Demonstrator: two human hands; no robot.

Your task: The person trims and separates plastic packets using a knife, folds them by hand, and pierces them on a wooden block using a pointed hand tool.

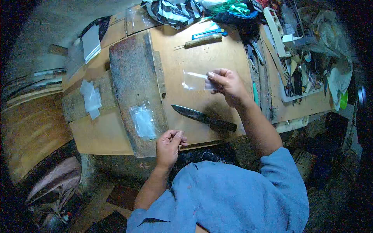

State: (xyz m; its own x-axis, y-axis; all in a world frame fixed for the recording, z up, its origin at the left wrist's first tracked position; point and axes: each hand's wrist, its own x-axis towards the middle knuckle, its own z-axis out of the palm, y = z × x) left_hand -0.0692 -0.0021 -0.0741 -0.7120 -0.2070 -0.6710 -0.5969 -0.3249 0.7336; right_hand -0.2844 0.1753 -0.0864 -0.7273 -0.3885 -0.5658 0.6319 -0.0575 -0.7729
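A small clear plastic bag (194,80) is pinched between the thumb and fingers of my right hand (228,86), held above the table. My left hand (169,146) is closed near the table's front edge, thumb against the curled fingers; whether anything is in it is hidden. Just beyond it, a stack of clear plastic bags (143,122) lies on the worn wooden board (132,70). A knife (204,116) with a dark blade and black handle rests on the table between my hands, blade pointing left.
More plastic bags (90,99) lie left of the board. An awl (203,41) and a blue utility knife (210,33) sit at the back, before a striped bag (173,13). To the right are a power strip (276,33) and a white tray (301,95) with scissors (288,90).
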